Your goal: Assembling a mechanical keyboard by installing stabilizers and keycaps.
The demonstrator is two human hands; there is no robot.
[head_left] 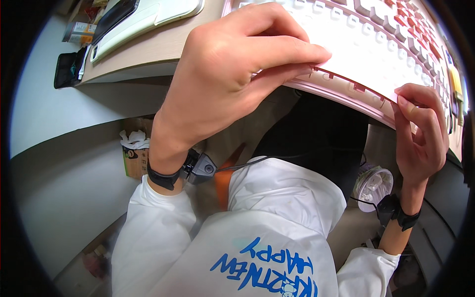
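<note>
A keyboard's white top plate is tilted up along its near edge, with a gap between it and the pink bottom case. Small clips or tabs show in the gap. My left hand pinches the plate's near edge between thumb and fingers, left of the middle. Toward the right end of that edge, my right hand grips it with thumb and bent fingers. Rows of pale bare key positions cover the plate. Grey and red keycaps lie or sit beyond them; whether they are attached I cannot tell.
On the desk at the left lie a white flat case and a dark phone-like slab. A black pouch is at the desk's edge. Below stand a tissue-filled carton and a clear-lined bin. Wrist cables hang across my lap.
</note>
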